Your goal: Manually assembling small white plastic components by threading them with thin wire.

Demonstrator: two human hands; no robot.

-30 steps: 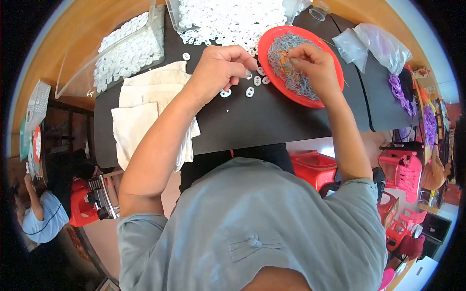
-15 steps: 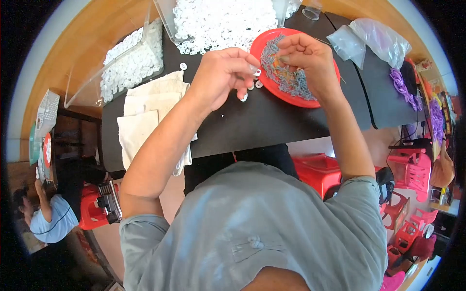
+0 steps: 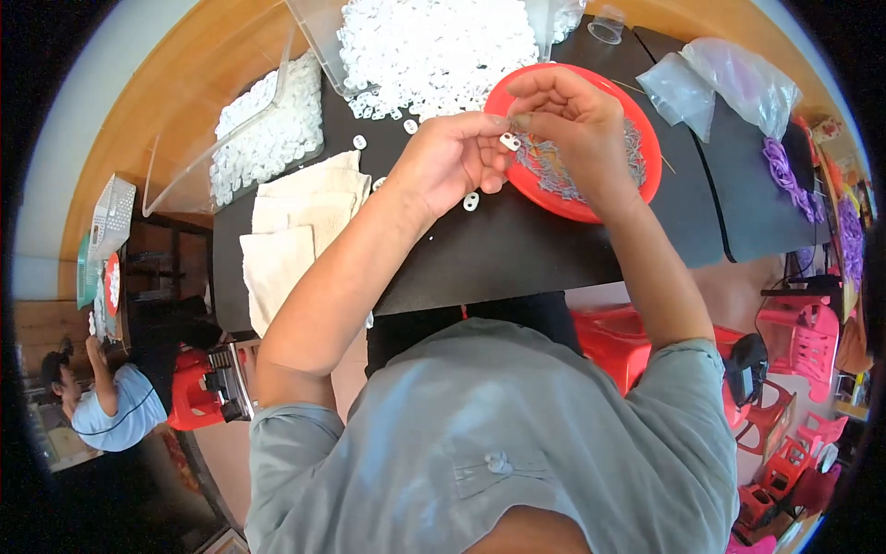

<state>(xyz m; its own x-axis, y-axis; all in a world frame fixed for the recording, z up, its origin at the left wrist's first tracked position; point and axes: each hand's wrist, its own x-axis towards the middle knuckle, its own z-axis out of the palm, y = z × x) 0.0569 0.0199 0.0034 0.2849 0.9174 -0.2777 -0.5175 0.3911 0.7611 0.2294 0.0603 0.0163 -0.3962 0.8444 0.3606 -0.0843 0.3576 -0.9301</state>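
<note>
My left hand [image 3: 452, 166] pinches a small white two-holed plastic piece [image 3: 510, 141] between thumb and fingers, at the left rim of a red plate [image 3: 653, 166]. Over that plate, my right hand [image 3: 583, 120] is closed in a pinch, its fingertips meeting the left hand's beside the white piece. What the right fingertips hold is too small to make out. Short grey strands or bits [image 3: 551, 175] are spread on the plate, partly covered by the right hand. Another white piece [image 3: 472, 201] lies on the dark table just below my left hand.
A clear bin [image 3: 434, 51] heaped with white pieces stands at the back; a second clear box [image 3: 268, 129] of them is at left. Folded cream cloths [image 3: 281, 263] lie nearer me. Plastic bags [image 3: 738, 83] and purple cord [image 3: 789, 180] are at right. Another person [image 3: 120, 406] sits far left.
My hands have come together, the left moving right to meet the right hand's fingertips. The white piece now shows more plainly, and the whole view has shifted slightly.
</note>
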